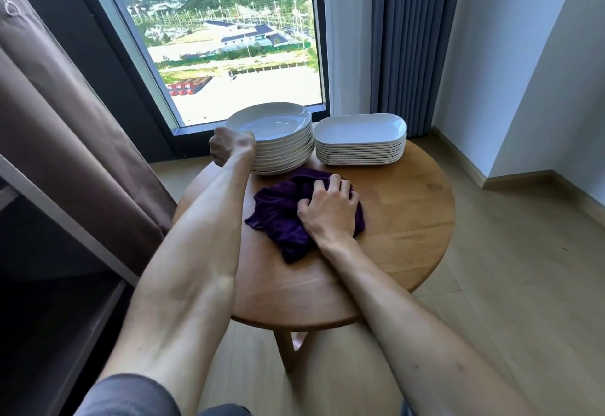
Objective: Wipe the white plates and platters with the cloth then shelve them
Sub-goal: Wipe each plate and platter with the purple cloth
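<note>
Right hand [329, 208] fingers curled, bunching purple cloth [288, 219] on round wooden table [409, 219], just in front of round plate stack [278, 140]. Left hand [230, 147] at near left rim of top round plate [270, 121], fingers curled; pinching rim or only touching, cannot tell. Platter stack [360, 142] just right of plate stack, untouched. Looks like start: picking first plate. Next: lift top plate off, bring cloth up, rub. Shelf maybe left of stack, dark.

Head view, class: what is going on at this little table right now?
A person stands over a round wooden table. The left hand grips the rim of the top plate on the stack of round plates. The right hand clutches a purple cloth. A stack of platters sits untouched beside the plates.
</note>
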{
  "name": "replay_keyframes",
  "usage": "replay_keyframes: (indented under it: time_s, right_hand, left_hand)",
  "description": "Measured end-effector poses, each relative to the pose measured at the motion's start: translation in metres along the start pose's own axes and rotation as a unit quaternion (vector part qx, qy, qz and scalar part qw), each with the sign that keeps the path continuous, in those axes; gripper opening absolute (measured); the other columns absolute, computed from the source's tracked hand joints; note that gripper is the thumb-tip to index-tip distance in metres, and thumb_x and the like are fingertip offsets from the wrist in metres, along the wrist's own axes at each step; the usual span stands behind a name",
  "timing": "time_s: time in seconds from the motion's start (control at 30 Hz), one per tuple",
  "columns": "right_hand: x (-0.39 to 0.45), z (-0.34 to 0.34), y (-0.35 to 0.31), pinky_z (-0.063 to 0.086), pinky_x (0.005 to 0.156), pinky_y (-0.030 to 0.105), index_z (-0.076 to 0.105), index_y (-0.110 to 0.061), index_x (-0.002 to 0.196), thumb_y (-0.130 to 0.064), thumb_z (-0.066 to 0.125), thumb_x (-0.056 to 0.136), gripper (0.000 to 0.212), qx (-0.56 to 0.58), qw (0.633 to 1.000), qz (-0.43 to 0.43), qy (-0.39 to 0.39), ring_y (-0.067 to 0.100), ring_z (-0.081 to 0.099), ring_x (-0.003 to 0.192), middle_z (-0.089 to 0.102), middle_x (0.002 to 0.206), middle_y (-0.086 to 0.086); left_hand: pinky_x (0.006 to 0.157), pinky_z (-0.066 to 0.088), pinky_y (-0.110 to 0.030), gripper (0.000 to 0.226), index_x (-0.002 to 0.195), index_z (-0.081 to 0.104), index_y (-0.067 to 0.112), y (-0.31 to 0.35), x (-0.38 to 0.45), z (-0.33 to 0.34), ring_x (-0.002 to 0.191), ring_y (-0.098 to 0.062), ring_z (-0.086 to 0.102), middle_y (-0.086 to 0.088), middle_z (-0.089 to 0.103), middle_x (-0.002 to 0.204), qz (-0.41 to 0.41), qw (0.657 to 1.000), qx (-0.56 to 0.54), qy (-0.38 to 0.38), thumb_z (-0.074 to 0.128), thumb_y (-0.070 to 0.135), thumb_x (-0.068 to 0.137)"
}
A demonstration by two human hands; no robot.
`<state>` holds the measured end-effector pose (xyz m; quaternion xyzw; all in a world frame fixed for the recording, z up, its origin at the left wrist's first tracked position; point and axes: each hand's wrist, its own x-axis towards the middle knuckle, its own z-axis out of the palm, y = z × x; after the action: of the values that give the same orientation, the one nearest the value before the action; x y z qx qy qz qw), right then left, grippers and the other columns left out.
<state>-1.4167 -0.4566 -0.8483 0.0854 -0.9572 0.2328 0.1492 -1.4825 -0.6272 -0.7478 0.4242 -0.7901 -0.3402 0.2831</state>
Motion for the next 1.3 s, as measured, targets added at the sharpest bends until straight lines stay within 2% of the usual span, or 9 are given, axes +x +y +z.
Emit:
replay_keyframes:
  time_s: [0.4,0.53,0.67,0.77,0.87,0.97,1.03,1.2,1.3]
  right_hand:
    - [0.002,0.001,0.0,0.038,0.101,0.051,0.066,-0.01,0.115,-0.034,0.05,0.087,0.04,0.003,1.0,0.005,-0.001,0.034,0.047,0.12,0.054,0.129,0.014]
    - [0.002,-0.001,-0.002,0.038,0.101,0.052,0.066,-0.01,0.115,-0.034,0.05,0.087,0.04,0.002,1.0,0.003,0.001,0.034,0.048,0.12,0.055,0.129,0.015]
    - [0.0,-0.002,0.0,0.038,0.102,0.05,0.065,-0.01,0.114,-0.034,0.052,0.087,0.039,0.006,1.0,-0.003,0.003,0.034,0.047,0.12,0.054,0.129,0.014]
    - [0.001,-0.004,-0.002,0.038,0.103,0.047,0.06,-0.008,0.118,-0.03,0.059,0.08,0.044,0.053,0.998,0.015,0.034,0.036,0.044,0.125,0.048,0.136,0.018]
    - [0.002,-0.009,-0.002,0.034,0.111,0.044,0.043,0.0,0.141,-0.023,0.061,0.077,0.07,0.127,0.988,0.072,0.059,0.04,0.038,0.132,0.037,0.148,0.026]
    - [0.003,-0.012,-0.001,0.041,0.104,0.041,0.035,0.006,0.146,-0.018,0.06,0.079,0.076,0.116,0.988,0.086,0.047,0.037,0.047,0.119,0.047,0.137,0.025]
    - [0.006,-0.012,0.001,0.046,0.096,0.041,0.052,0.001,0.131,-0.015,0.056,0.084,0.05,0.09,0.993,0.072,0.027,0.035,0.052,0.113,0.057,0.125,0.02]
    - [0.008,-0.013,0.0,0.043,0.091,0.041,0.065,-0.005,0.115,-0.011,0.052,0.088,0.03,0.139,0.985,0.08,0.061,0.035,0.052,0.11,0.06,0.116,0.017]
    - [0.013,-0.025,-0.003,0.032,0.098,0.036,0.066,-0.002,0.115,-0.022,0.054,0.092,0.033,0.248,0.944,0.193,0.1,0.036,0.048,0.117,0.055,0.126,0.019]
  left_hand:
    - [0.069,0.054,-0.033,0.014,0.082,0.056,0.01,0.015,0.015,-0.005,0.09,-0.026,0.07,-0.007,0.061,0.086,0.025,0.996,0.073,0.047,0.065,0.005,0.092]
    - [0.063,0.059,-0.032,0.012,0.102,0.06,0.002,0.03,0.017,-0.012,0.08,-0.028,0.071,-0.013,0.069,0.096,-0.029,0.998,-0.052,-0.032,0.066,0.002,0.091]
    - [0.074,0.064,-0.04,0.034,0.117,0.049,0.005,0.039,0.011,-0.03,0.095,-0.033,0.065,-0.017,0.056,0.11,-0.172,0.931,-0.284,-0.149,0.064,0.002,0.087]
    - [0.07,0.056,-0.04,0.002,0.09,0.047,0.013,0.039,-0.013,-0.044,0.086,-0.025,0.052,-0.01,0.05,0.098,-0.218,0.867,-0.417,-0.164,0.049,0.013,0.088]
    - [0.072,0.053,-0.037,0.015,0.078,0.041,0.015,0.029,-0.04,-0.052,0.093,-0.032,0.056,-0.012,0.054,0.101,-0.201,0.848,-0.468,-0.143,0.04,0.022,0.091]
    - [0.075,0.054,-0.039,0.019,0.098,0.052,0.012,0.012,-0.069,-0.064,0.106,-0.037,0.061,-0.014,0.058,0.112,-0.18,0.81,-0.535,-0.161,0.037,0.023,0.094]
    - [0.071,0.058,-0.037,0.033,0.113,0.059,0.01,-0.003,-0.09,-0.073,0.107,-0.036,0.063,-0.014,0.063,0.111,-0.181,0.764,-0.599,-0.156,0.038,0.021,0.09]
    - [0.073,0.051,-0.036,0.035,0.096,0.07,0.021,-0.059,-0.14,-0.087,0.093,-0.032,0.064,-0.005,0.07,0.091,-0.164,0.788,-0.591,-0.058,0.042,0.017,0.076]
    - [0.077,0.053,-0.036,0.036,0.093,0.073,0.021,-0.091,-0.156,-0.091,0.09,-0.028,0.068,-0.002,0.073,0.091,-0.174,0.784,-0.595,-0.013,0.047,0.018,0.068]
